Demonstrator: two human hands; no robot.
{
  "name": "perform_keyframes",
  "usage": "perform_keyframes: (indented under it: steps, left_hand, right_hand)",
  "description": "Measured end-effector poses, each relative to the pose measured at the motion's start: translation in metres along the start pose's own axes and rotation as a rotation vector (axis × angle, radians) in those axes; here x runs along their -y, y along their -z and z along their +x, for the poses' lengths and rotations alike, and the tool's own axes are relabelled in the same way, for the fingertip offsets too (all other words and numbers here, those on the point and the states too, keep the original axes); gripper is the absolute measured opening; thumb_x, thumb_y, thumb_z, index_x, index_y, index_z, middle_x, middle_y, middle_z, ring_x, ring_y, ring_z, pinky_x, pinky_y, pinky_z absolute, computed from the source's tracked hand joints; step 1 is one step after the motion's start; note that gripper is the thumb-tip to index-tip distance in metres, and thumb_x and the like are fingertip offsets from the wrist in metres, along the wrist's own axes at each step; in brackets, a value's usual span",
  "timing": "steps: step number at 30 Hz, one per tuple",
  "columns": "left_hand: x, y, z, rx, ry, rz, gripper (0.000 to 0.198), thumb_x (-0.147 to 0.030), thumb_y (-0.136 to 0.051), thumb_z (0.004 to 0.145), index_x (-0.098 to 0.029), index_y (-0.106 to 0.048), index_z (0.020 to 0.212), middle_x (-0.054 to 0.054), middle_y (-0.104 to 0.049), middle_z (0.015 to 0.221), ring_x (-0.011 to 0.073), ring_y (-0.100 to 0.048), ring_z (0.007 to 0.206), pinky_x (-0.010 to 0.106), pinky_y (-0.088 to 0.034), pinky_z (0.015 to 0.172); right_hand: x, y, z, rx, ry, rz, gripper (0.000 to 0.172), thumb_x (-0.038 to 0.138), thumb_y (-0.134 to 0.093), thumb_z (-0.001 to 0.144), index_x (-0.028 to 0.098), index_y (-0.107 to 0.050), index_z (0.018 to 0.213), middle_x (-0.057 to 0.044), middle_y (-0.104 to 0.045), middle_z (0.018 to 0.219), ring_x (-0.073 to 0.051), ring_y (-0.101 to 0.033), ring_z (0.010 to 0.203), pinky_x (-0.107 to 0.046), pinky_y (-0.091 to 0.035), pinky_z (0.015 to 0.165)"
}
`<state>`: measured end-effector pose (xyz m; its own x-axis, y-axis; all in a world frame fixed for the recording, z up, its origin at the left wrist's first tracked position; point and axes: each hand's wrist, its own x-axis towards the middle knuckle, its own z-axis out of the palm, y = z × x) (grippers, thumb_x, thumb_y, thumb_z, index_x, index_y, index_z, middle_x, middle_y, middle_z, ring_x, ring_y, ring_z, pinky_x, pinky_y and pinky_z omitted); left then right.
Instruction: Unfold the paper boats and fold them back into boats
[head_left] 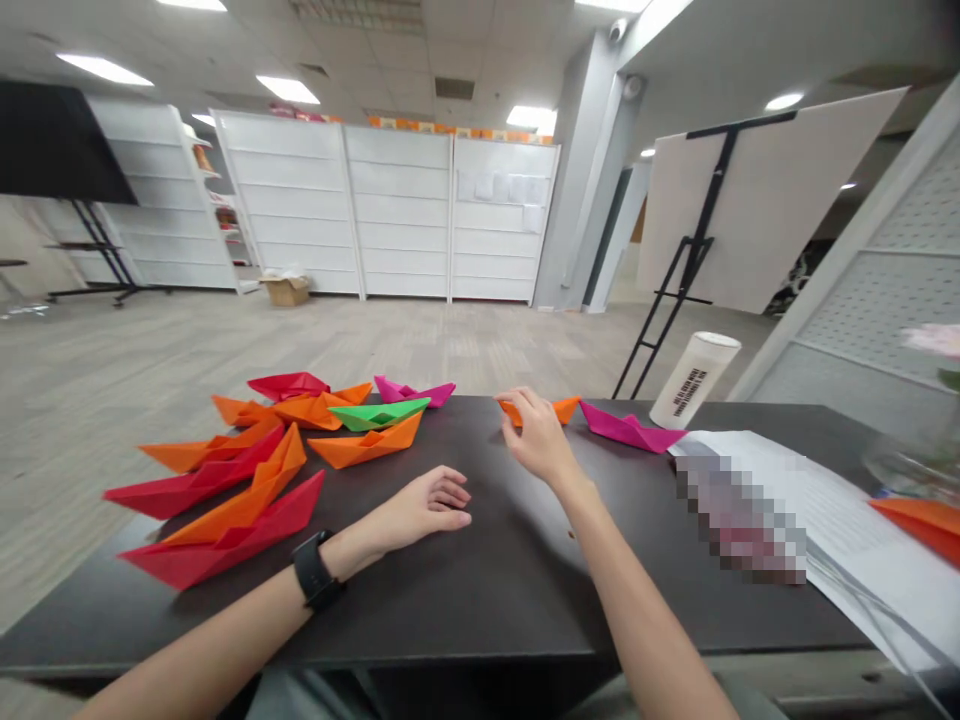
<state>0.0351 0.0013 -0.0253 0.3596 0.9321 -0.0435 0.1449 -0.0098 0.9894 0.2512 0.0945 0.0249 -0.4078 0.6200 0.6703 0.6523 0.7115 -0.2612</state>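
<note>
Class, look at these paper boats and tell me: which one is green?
The green paper boat is the only one of its colour. It sits just behind an orange boat, and all the others are orange, red or magenta.

The head view looks forward and down over a dark table (510, 590), left hand (416, 510) and right hand (540, 435) in frame.

Black tabletop (480, 600): folded paper boats (202, 480) across left half, printed sheets (840, 520) along right edge, white cylinder (694, 380) at far right corner.

The folded boats (367, 446) are matt paper; the table (487, 590) is smooth, faintly glossy laminate; the watch strap (313, 570) looks like matt rubber.
</note>
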Motion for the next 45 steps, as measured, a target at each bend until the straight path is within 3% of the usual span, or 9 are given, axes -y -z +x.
perform_keyframes:
  steps: [6, 9, 13, 18, 22, 26, 31, 35, 45]
  left_hand:
    - [-0.025, 0.011, -0.008, -0.020, -0.050, 0.323, 0.027, -0.035, -0.070, 0.078, -0.015, -0.062, 0.095, 0.010, -0.073, 0.095, 0.0211, -0.070, 0.090, 0.033, -0.053, 0.082]
    - [-0.046, 0.034, -0.017, -0.172, -0.085, 0.561, 0.019, -0.035, -0.063, 0.083, -0.016, -0.065, 0.087, 0.007, -0.069, 0.083, 0.0230, -0.067, 0.083, 0.036, -0.051, 0.079]
    - [-0.065, 0.076, -0.019, -0.391, -0.141, 0.818, 0.018, -0.029, -0.063, 0.080, -0.016, -0.063, 0.093, 0.016, -0.064, 0.108, 0.0333, -0.055, 0.114, 0.045, -0.039, 0.100]
    - [-0.059, 0.105, -0.009, -0.333, -0.170, 0.934, 0.014, -0.025, -0.073, 0.067, -0.022, -0.068, 0.079, 0.007, -0.070, 0.088, 0.0279, -0.064, 0.091, 0.034, -0.044, 0.088]
    - [-0.062, 0.095, -0.010, -0.296, -0.245, 0.915, 0.007, -0.020, -0.068, 0.071, -0.023, -0.070, 0.076, 0.005, -0.071, 0.078, 0.0236, -0.064, 0.077, 0.031, -0.046, 0.075]
    - [-0.071, 0.059, -0.008, -0.289, -0.357, 0.678, 0.015, -0.028, -0.070, 0.077, -0.020, -0.071, 0.090, 0.004, -0.071, 0.081, 0.0190, -0.063, 0.071, 0.028, -0.049, 0.068]
    - [-0.060, 0.022, 0.004, -0.302, -0.311, 0.063, 0.027, -0.031, -0.082, 0.068, -0.017, -0.064, 0.082, 0.003, -0.071, 0.082, 0.0182, -0.066, 0.076, 0.029, -0.052, 0.074]
    - [-0.044, 0.015, 0.007, -0.329, -0.254, -0.164, 0.029, -0.030, -0.084, 0.069, -0.016, -0.066, 0.086, 0.004, -0.072, 0.086, 0.0180, -0.066, 0.082, 0.029, -0.051, 0.078]
    - [-0.031, 0.013, 0.002, -0.048, -0.101, -0.594, 0.039, -0.040, -0.080, 0.077, -0.017, -0.072, 0.107, 0.011, -0.073, 0.110, 0.0214, -0.069, 0.091, 0.031, -0.054, 0.078]
  right_hand:
    - [-0.014, -0.025, -0.024, 0.077, -0.005, 0.126, 0.028, 0.006, -0.047, 0.083, 0.020, -0.064, 0.100, -0.008, -0.065, 0.099, -0.025, -0.061, 0.097, -0.041, -0.046, 0.087]
    - [-0.039, -0.025, -0.031, 0.098, -0.019, 0.195, 0.029, 0.005, -0.046, 0.080, 0.020, -0.063, 0.098, -0.005, -0.064, 0.092, -0.020, -0.062, 0.088, -0.036, -0.049, 0.083]
    - [-0.050, -0.028, -0.031, 0.105, -0.051, 0.257, 0.030, 0.006, -0.045, 0.080, 0.019, -0.063, 0.100, -0.005, -0.061, 0.091, -0.018, -0.060, 0.084, -0.034, -0.049, 0.083]
    - [-0.048, -0.029, -0.031, 0.150, -0.075, 0.351, 0.028, 0.006, -0.048, 0.078, 0.018, -0.064, 0.098, -0.003, -0.060, 0.087, -0.017, -0.058, 0.081, -0.033, -0.047, 0.081]
    - [-0.040, -0.026, -0.031, 0.159, -0.118, 0.467, 0.024, 0.009, -0.051, 0.079, 0.019, -0.065, 0.096, -0.001, -0.061, 0.084, -0.017, -0.057, 0.079, -0.035, -0.046, 0.082]
    - [-0.012, -0.027, -0.028, 0.181, -0.179, 0.658, 0.016, 0.025, -0.059, 0.086, 0.020, -0.064, 0.100, -0.002, -0.065, 0.087, -0.017, -0.060, 0.081, -0.035, -0.048, 0.080]
    - [0.020, -0.036, -0.025, 0.237, -0.277, 0.965, 0.038, 0.050, -0.055, 0.090, 0.025, -0.053, 0.119, -0.004, -0.066, 0.098, -0.018, -0.067, 0.085, -0.031, -0.054, 0.069]
    - [0.027, -0.038, -0.026, 0.273, -0.357, 1.112, 0.040, 0.056, -0.049, 0.092, 0.026, -0.052, 0.118, -0.006, -0.066, 0.105, -0.018, -0.068, 0.088, -0.031, -0.056, 0.070]
    - [0.043, -0.027, -0.030, 0.350, -0.480, 1.377, 0.054, 0.038, -0.082, 0.072, 0.028, -0.058, 0.119, -0.004, -0.065, 0.114, -0.020, -0.064, 0.102, -0.036, -0.051, 0.091]
